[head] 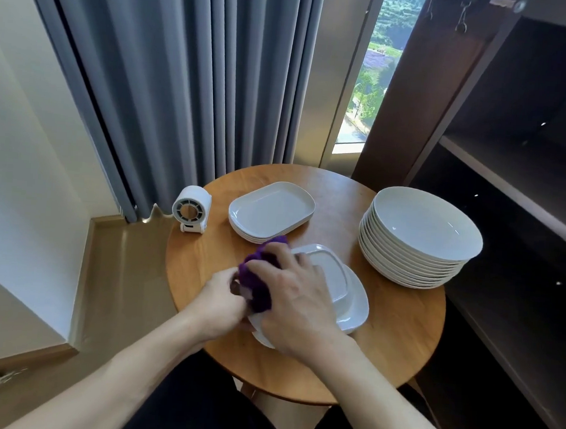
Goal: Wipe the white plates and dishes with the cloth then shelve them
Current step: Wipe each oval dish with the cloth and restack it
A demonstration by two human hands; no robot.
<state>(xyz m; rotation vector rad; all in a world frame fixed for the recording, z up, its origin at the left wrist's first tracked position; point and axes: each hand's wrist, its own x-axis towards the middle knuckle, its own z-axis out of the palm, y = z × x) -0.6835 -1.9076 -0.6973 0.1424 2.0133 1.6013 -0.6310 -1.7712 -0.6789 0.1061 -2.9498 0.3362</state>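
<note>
Two hands work on one upturned dish (pixel 329 274), which lies base-up on a second dish (pixel 357 308) at the near middle of the round table (pixel 382 355). The right hand (pixel 297 299) lies palm-down over the left part of the dish, fingers curled round the bunched purple cloth (pixel 258 279) and pressing it onto the base. The left hand (pixel 220 298) reaches in from the left, fingers curled at the dish's left edge and apparently gripping it; the cloth hides the exact contact. For a good wipe, keep the left hand's grip firm so the upper dish does not slide on the one beneath. Work the cloth across the whole base and out over the foot ring and rim, then turn the dish and repeat on the inner face. Keep pressure moderate, since glazed surfaces probably slip against each other. A stack of rectangular dishes (pixel 270 210) waits behind and a stack of round plates (pixel 421 230) stands to the right, beside the dark shelf unit (pixel 512 170) where wiped pieces belong.
</note>
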